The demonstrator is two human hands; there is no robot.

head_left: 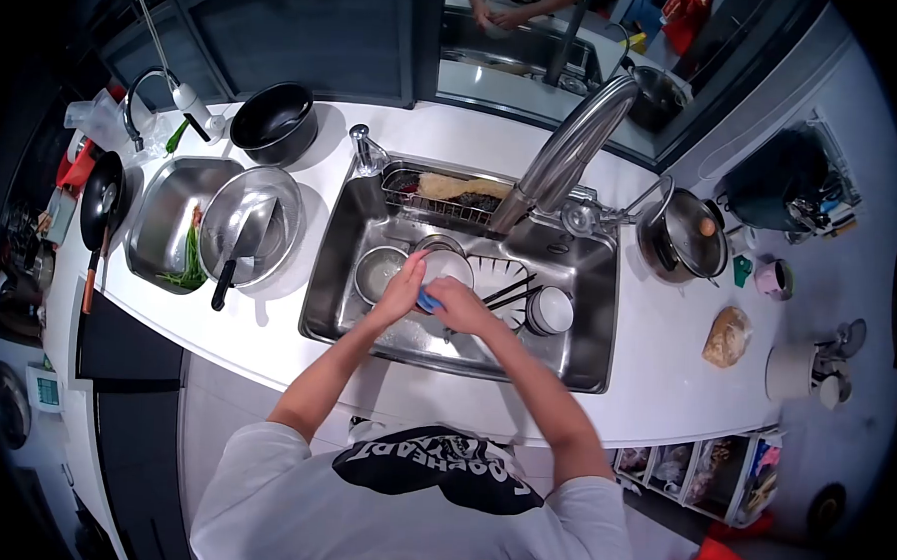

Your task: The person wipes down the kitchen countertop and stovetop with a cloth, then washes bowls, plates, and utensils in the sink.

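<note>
Both hands close together over the big sink (587,358). From here, right hand (459,306) is closed on a blue scrubber (428,298), near side of a pale bowl (449,268); left hand (402,292) lies along that bowl's left edge, can't tell if it grips. Also in sink: round bowl (378,277) at left, chopsticks (509,291) across a ridged white plate (488,268), white bowls (550,312) at right. Writing: shirt print (438,467), white on black, upside down, "HEART" legible, rest unclear; device display (48,393) too small to read
</note>
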